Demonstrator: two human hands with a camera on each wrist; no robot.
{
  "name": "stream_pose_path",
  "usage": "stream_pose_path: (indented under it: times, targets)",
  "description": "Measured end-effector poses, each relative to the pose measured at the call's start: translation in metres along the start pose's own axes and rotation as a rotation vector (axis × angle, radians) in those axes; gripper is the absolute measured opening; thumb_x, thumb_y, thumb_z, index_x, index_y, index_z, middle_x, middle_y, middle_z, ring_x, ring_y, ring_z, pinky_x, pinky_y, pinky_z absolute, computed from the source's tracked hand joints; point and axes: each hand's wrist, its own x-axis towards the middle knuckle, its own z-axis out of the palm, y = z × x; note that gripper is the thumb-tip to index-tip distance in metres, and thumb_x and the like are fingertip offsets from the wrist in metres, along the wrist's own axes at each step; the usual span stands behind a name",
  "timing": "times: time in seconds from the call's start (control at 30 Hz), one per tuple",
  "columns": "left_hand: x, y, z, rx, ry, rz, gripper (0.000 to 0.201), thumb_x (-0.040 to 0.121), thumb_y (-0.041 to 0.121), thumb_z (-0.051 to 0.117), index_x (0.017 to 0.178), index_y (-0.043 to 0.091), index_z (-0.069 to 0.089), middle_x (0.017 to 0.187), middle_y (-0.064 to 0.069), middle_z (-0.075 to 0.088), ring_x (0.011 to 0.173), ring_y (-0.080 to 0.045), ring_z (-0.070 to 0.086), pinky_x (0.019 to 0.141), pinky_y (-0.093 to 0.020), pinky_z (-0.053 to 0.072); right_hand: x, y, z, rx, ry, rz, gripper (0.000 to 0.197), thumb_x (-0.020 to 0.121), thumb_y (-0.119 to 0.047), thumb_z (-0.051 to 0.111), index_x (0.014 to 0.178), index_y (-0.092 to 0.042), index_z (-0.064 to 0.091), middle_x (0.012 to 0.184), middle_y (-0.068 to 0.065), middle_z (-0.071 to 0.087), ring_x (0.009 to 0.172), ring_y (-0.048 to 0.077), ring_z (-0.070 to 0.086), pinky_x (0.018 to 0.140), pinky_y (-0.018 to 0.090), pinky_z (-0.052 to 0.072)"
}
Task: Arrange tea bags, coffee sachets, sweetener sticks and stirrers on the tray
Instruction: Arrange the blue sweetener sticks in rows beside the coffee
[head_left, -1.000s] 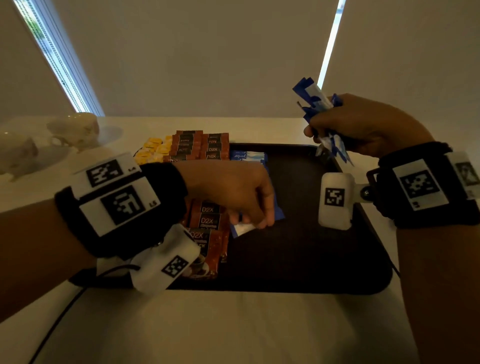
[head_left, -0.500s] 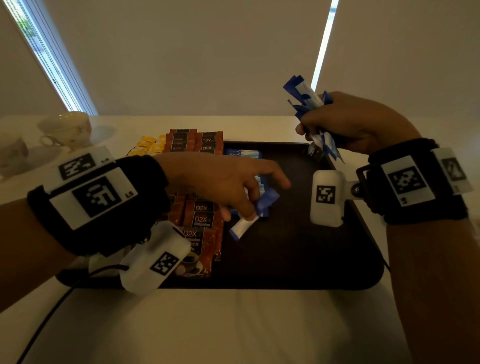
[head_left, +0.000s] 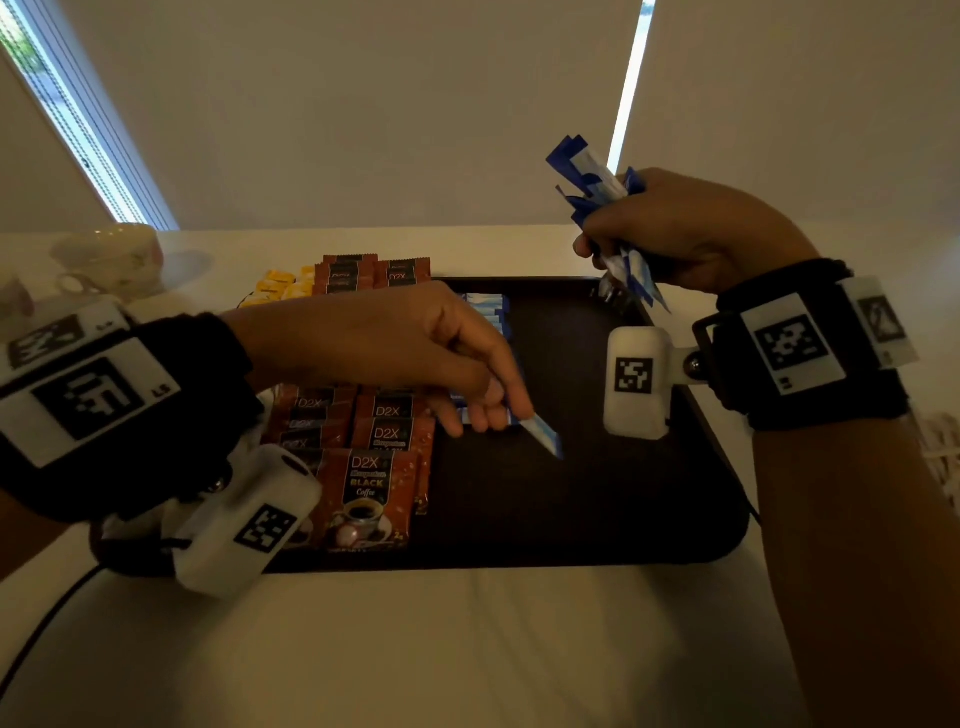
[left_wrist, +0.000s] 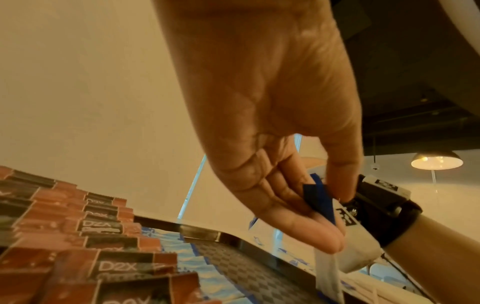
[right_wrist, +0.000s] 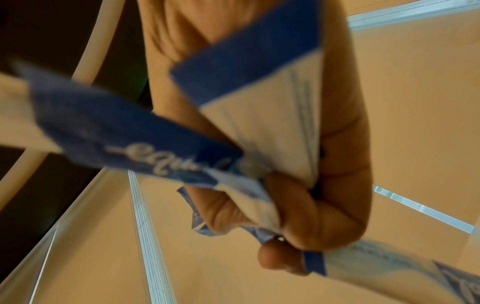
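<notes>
A dark tray (head_left: 597, 525) lies on the white table. Brown D2X coffee sachets (head_left: 374, 467) (left_wrist: 85, 242) fill its left part in overlapping rows, with a column of blue-and-white sweetener sticks (head_left: 488, 312) (left_wrist: 189, 259) beside them. My left hand (head_left: 488, 410) (left_wrist: 327, 232) hovers over the tray's middle and pinches one sweetener stick (head_left: 543, 436) (left_wrist: 326, 273) by its end, the stick pointing down to the right. My right hand (head_left: 623, 244) (right_wrist: 285, 236) is raised over the tray's far right corner, gripping a bunch of sweetener sticks (head_left: 592, 176) (right_wrist: 259, 98).
Yellow tea bags (head_left: 275, 288) lie at the tray's far left. Teacups (head_left: 111, 257) stand on the table at the far left. White stirrers (head_left: 943, 457) lie right of the tray. A black cable (head_left: 36, 634) runs over the near table.
My left hand has lifted a single sweetener stick off the column and carried it right toward the tray's middle. The right hand keeps its bunch in about the same place.
</notes>
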Motion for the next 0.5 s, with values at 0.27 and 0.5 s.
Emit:
stream_pose_path:
  times: [0.27,0.5]
  targets:
    - [0.0055,-0.0038,0.0052,0.03,0.027,-0.062,0.023,0.082,0.006,0.062,0.103,0.016,0.062,0.091,-0.006,0.073,0.08,-0.015,0.071,0.064,-0.021,0.055,-0.002,-0.0024,0.0038,0.004,0.013,0.009,0.019,0.087,0.003,0.047,0.084,-0.015,0.051,0.08,0.006,0.055,0.067,0.009,0.05,0.061,0.021,0.044]
    - [0.0068,-0.0069,0.0026,0.043,0.034,-0.096,0.021,0.08,0.002,0.064,0.099,0.011,0.061,0.088,-0.007,0.074,0.08,-0.017,0.071,0.064,-0.02,0.056,-0.0023,-0.0027,0.0038,-0.002,0.007,0.003,0.017,0.087,0.002,0.047,0.084,-0.014,0.051,0.079,0.005,0.055,0.066,0.009,0.051,0.061,0.022,0.044]
